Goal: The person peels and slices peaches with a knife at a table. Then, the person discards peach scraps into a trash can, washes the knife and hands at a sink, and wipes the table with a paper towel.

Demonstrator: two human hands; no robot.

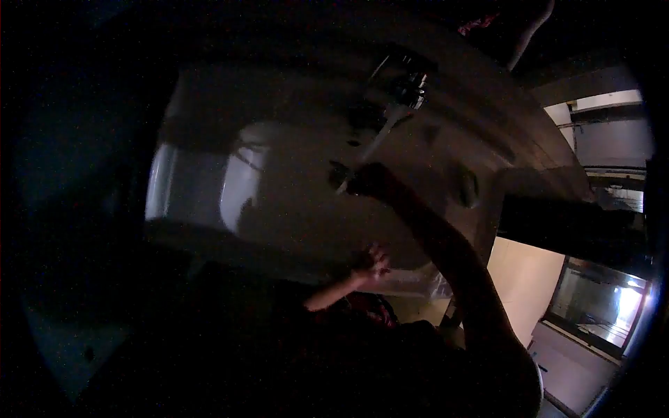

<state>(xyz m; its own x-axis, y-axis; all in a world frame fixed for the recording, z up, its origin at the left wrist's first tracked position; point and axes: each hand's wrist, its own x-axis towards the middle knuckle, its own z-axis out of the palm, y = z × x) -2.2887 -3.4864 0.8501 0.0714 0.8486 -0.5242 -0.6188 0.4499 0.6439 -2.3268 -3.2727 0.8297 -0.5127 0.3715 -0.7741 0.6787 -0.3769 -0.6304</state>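
Observation:
Water runs from a shiny tap [411,87] into a wide pale basin [293,202]. My right hand [369,180] is a dark shape at the lower end of the stream, low over the basin. Its fingers are lost in shadow, and whether it holds anything cannot be made out. Just left of it is a small dark patch that I cannot name. Over the near rim reaches a smaller hand [376,262] with fingers apart; by its thin forearm it appears to be another person's. My left hand does not show.
A greenish oval thing [468,187] lies at the basin's right side. Patterned reddish cloth [373,306] shows below the near rim. On the right are a dark ledge [564,223] and a bright window [603,303]. Most of the left is too dark to read.

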